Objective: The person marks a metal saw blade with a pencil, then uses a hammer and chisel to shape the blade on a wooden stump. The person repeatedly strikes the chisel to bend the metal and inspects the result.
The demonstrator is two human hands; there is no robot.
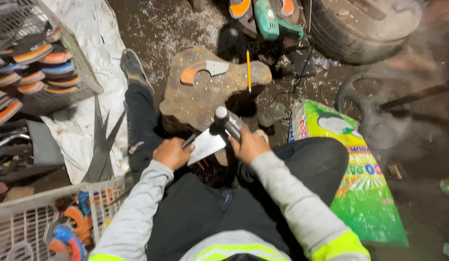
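A toothed metal blade (206, 145) is gripped in the left hand (172, 152) and braced at the near edge of a worn wooden block (200, 94), seemingly so it can be struck. A hammer (227, 122) is clasped in the right hand (248, 145), its head just above the blade. A finished orange-handled blade (201, 70) and a yellow pencil (248, 70) are laid on the block within reach.

Dark dirt floor (186, 24), strewn w/ pale shavings & dust. Crumpled white plastic sheet (96, 29) spread at left. Grey wire basket (82, 67) top left, stacked w/ orange & blue handles; white plastic crate (21, 217) bottom left. Worn black rubber tyre (360, 29) top right. Green-yellow printed sack (365, 193) lies flat at right. Green power tool (270, 19) near top centre. Light dim, hazy at right.
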